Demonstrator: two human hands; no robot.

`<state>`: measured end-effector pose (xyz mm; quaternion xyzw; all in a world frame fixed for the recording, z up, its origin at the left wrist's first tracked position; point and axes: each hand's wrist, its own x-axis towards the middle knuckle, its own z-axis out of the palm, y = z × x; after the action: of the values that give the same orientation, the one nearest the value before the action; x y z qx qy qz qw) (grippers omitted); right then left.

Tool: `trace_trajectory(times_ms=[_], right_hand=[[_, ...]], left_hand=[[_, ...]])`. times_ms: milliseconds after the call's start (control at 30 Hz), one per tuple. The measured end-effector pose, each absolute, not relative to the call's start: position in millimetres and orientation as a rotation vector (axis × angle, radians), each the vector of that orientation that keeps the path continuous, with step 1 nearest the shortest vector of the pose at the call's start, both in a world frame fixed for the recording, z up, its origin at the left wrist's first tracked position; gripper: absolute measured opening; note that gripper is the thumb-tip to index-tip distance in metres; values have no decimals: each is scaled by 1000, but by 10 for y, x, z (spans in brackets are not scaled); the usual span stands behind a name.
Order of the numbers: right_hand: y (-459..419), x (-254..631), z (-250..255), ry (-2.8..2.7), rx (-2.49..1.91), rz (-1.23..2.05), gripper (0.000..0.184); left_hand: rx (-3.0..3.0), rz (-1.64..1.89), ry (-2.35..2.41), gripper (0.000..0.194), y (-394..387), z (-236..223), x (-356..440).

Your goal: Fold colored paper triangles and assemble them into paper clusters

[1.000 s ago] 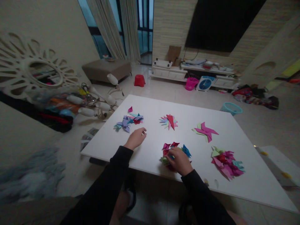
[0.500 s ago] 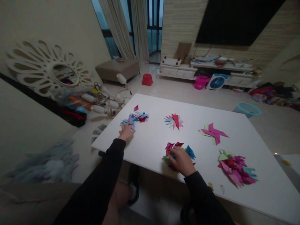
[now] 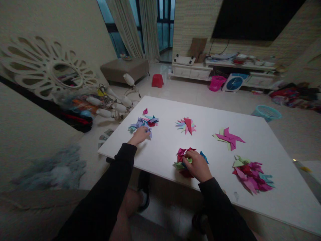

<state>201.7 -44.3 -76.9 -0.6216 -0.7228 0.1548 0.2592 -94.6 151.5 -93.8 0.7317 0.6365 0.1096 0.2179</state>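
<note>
My left hand (image 3: pixel 140 135) is at the near right side of the left pile of folded paper figures (image 3: pixel 135 125). Its fingers are closed on a lavender folded paper figure (image 3: pixel 149 133). Over the front middle pile of folded paper figures (image 3: pixel 181 152), in magenta, red, green and blue, is my right hand (image 3: pixel 199 166). Its fingers and thumb curl together near a light green figure, and whether they grip it is partly hidden. Further back lies a fan-like stack of pointed paper pieces (image 3: pixel 186 126) with a red one on top.
On the white table (image 3: pixel 160 147), a magenta and green pinwheel-shaped paper fold (image 3: pixel 229 138) lies at right. Nearer is another pile of paper figures (image 3: pixel 252 175). A lone magenta figure (image 3: pixel 145 111) sits far left. Lamp arms (image 3: pixel 120 105) stand beyond the left edge; a blue basket (image 3: pixel 267 113) is behind right.
My left hand went left to the left pile, then shifted slightly right with a lavender paper figure. My right hand stayed over the front middle pile. The camera view turned a little left.
</note>
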Motion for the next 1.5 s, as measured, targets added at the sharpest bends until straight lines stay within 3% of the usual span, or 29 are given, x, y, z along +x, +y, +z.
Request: trace_trajectory(times_ms=[167, 267, 400, 567, 667, 1267, 1500], right_hand=[[-357, 2075, -681, -1606, -1736, 511, 24], [-354, 2054, -604, -1363, -1655, 565, 15], [-381, 2018, -503, -1157, -1415, 437, 51], [-348, 2001, -596, -1554, -1546, 548, 21], [-299, 1988, -729, -1602, -1657, 528, 12], [-333, 2074, -766, -1815, -1693, 462, 19], [-331, 2085, -755, -1803, -1743, 426, 20]], left_hand=[[2042, 490, 1311, 23, 1335, -758, -646], [2077, 486, 1133, 21, 1176, -696, -414], [2099, 426, 1003, 24, 1028, -656, -164], [2101, 457, 843, 23, 889, -635, 34], [2078, 505, 758, 19, 802, -614, 124], [1967, 531, 652, 9, 639, -572, 242], [2118, 553, 705, 29, 643, -552, 229]])
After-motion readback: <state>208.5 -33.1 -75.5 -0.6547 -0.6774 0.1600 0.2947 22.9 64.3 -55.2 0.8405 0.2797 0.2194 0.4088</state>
